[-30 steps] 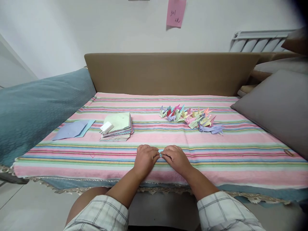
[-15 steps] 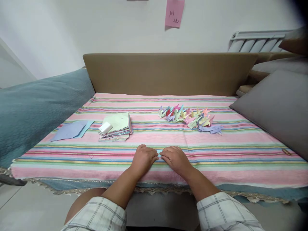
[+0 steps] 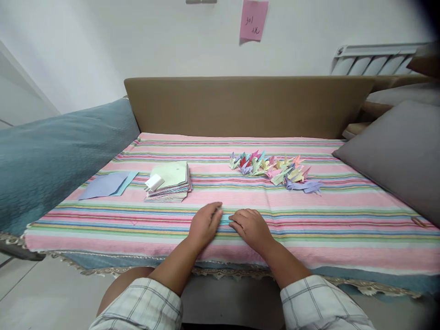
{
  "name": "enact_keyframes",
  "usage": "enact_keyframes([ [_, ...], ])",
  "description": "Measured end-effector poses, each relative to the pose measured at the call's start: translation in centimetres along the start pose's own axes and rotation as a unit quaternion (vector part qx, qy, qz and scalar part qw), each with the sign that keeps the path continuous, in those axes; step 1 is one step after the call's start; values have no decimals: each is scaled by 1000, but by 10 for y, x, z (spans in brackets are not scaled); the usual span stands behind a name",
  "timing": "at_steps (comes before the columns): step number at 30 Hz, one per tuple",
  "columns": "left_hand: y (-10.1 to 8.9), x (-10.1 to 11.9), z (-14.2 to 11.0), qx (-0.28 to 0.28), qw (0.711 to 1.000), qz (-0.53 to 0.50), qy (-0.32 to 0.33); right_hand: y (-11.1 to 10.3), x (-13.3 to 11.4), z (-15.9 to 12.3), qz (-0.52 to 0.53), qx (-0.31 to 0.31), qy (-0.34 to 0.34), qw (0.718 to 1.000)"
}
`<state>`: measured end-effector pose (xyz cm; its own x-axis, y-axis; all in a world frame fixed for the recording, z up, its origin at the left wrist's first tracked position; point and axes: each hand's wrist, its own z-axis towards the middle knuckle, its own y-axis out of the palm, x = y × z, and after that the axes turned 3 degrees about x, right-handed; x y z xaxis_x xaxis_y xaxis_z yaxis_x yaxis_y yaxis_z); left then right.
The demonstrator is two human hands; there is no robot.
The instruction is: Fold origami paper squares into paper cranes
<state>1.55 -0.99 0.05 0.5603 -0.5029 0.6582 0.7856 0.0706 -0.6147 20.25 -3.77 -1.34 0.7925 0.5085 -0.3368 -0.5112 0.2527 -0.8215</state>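
A small folded piece of light blue paper (image 3: 225,220) lies on the striped cloth between my two hands, partly covered by fingers. My right hand (image 3: 252,229) pinches its right end against the cloth. At its left end is my left hand (image 3: 205,224), with thumb and fingers spread apart and nothing plainly gripped between them. Farther back to the right stands a cluster of folded paper cranes (image 3: 270,167) in many colours.
A stack of coloured paper (image 3: 172,176) sits back left, with a white charger plug (image 3: 154,182) on its corner. Loose purple paper (image 3: 103,185) and a blue sheet (image 3: 127,183) lie farther left. A grey cushion (image 3: 395,151) leans at right; a brown ring-like item (image 3: 418,222) lies near it.
My left hand has opened from its pinch and lifted its fingers, uncovering more of the blue paper. My right hand keeps its hold. The view has shifted slightly.
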Motion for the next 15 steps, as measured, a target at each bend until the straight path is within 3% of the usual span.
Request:
enact_keyframes([
  [3, -2, -7, 4, 115, 966, -193, -126, -1, 2, 0, 96, 45, 42, 993],
  [6, -1, -5, 6, 115, 902, -351, -224, -4, -1, 3, 250, 113, 119, 954],
  [8, 1, 3, 5, 48, 862, -429, -264, -6, -8, 5, 376, 135, 184, 898],
  [12, 5, 25, 1, -80, 794, -533, -280, -4, -23, 9, 599, 94, 270, 748],
  [15, 8, 33, 1, -44, 772, -559, -300, 1, -28, 10, 670, 77, 288, 680],
])
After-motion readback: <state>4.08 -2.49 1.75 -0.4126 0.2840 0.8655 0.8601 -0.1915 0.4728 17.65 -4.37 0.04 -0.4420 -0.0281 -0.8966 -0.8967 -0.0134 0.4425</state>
